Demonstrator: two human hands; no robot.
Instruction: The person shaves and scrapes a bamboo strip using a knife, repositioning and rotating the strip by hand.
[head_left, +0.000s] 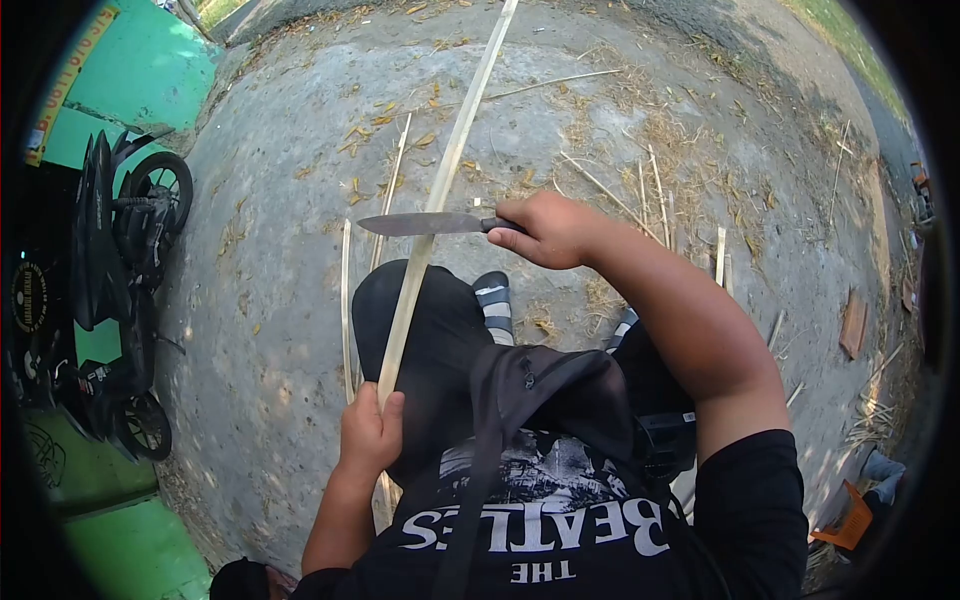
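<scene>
A long pale strip (452,160), which looks like split bamboo or wood, runs from the top of the view down over my left thigh. My left hand (371,430) is closed around its near end. My right hand (545,230) grips the dark handle of a knife (425,224). The blade points left and lies across the strip, above my knee. Whether its edge cuts into the strip cannot be made out.
Thin strips (392,180) lie on the grey ground (270,200), with dry leaves and shavings around them. A black motorcycle (120,290) stands at the left by a green wall. An orange object (848,516) is at the lower right.
</scene>
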